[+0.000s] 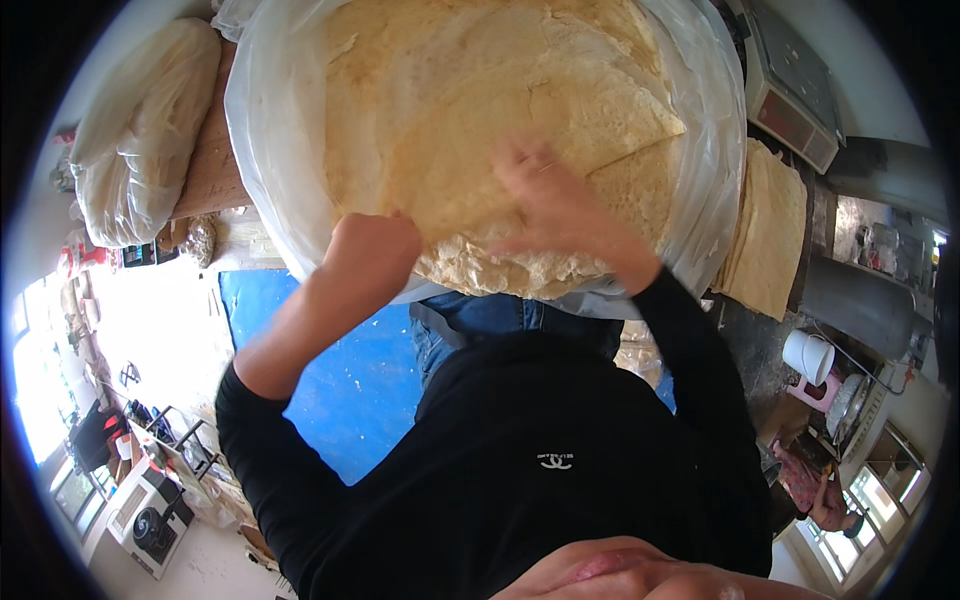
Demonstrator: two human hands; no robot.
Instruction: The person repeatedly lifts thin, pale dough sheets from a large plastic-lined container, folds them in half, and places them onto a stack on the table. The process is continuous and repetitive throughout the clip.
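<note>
A broad stack of thin, pale yellow sheets (pixel 450 112), which look like dough or bean-curd skin, lies in front of me in a large clear plastic bag (pixel 270 135). The bag's edges spread around the stack. My left hand (pixel 375 244) is curled at the stack's near left edge; whether a sheet is pinched in its fingers is hidden. Over the near right part of the stack is my right hand (pixel 566 206), blurred, its fingers apart and no object seen in it. Crumpled sheet edges (pixel 495 270) show between my hands.
Left of the stack, a filled plastic bag (pixel 146 135) rests on a wooden surface (pixel 217 169). At right are a weighing scale (pixel 795 90) and folded pale sheets (pixel 769 232). White buckets (pixel 808 356) stand farther right. Another person (pixel 814 487) is in the background at lower right.
</note>
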